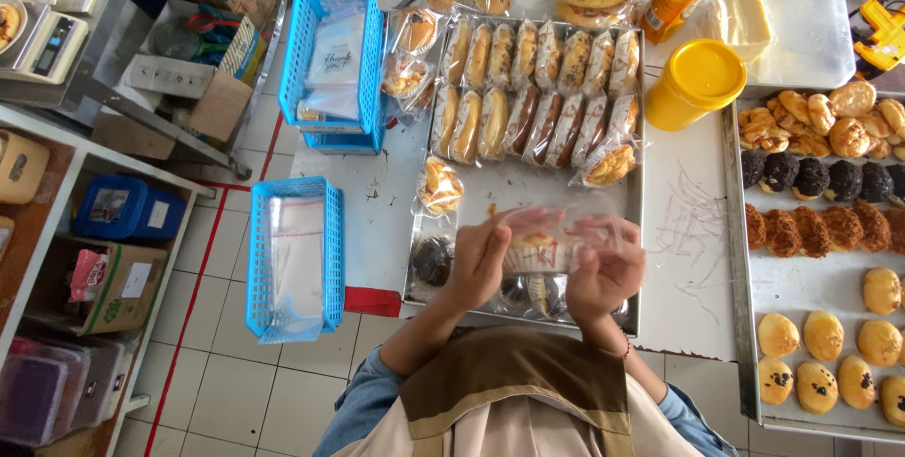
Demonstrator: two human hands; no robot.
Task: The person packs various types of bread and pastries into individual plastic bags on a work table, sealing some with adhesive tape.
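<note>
Your brown apron bib [514,377] fills the bottom of the view, and just above it your two hands meet over the near edge of the steel tray [633,231]. Your left hand [479,259] and right hand [605,264] both pinch a clear plastic bag [556,226], one on each end, with a cupcake-like pastry [537,252] inside it between your fingertips. The bag's long axis runs from 9 to 3 o'clock, and its loose part rises toward 12; both hands sit equally near it, fingers curled tight on the film. At 12 o'clock on the tray lie two rows of already wrapped buns [533,89], with single wrapped pieces at 10 o'clock. A yellow-lidded tub [696,83] stands at 1 o'clock, and a second tray of unwrapped pastries [830,203] lies at 3 o'clock. Blue baskets of empty bags [294,259] sit at 9 o'clock on the white table [683,231], with tiled floor and shelves beyond.
</note>
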